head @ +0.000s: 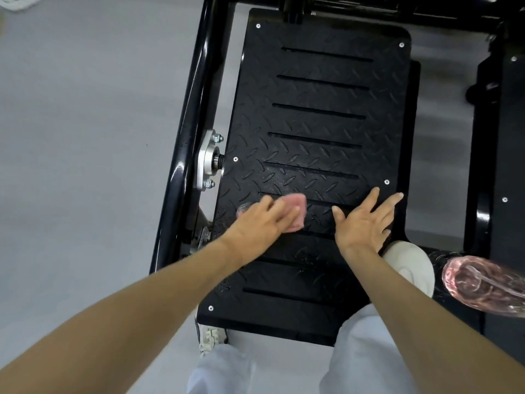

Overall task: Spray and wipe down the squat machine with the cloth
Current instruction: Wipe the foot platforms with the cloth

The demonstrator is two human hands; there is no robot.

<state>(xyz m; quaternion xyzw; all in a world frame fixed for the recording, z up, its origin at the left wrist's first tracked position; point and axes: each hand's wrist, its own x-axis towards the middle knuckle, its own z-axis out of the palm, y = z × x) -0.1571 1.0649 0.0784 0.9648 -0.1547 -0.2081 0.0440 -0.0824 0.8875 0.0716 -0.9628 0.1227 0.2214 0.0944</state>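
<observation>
Two hands are lying on the black footplate (321, 123) of the squat machine (397, 15).

Reading left to right, I am seeing:
- One glossy frame tube (196, 95) is running beside the grey floor (85, 109).
- One silver bracket (207, 160) is carrying two nuts.
- One laced shoe (208, 336) is showing under the plate's near left corner.
- One left hand (260, 220), fingers extended, is pressing one pink cloth (298, 204) flat against the plate near its left edge.
- One right hand (363, 223), fingers spread and palm down, is resting on bare plate just beside the cloth, not touching it.

Five slots are showing unobstructed above the hands, and I am counting five silver screws on the plate.

- One pale second shoe (409, 263) is sitting at the plate's right edge, beside the right wrist.
- One pinkish, clear spray bottle (483, 282) is showing further right, too blurred for me to tell how it is sitting.
- One second black plate (505, 137) is filling the right border.
</observation>
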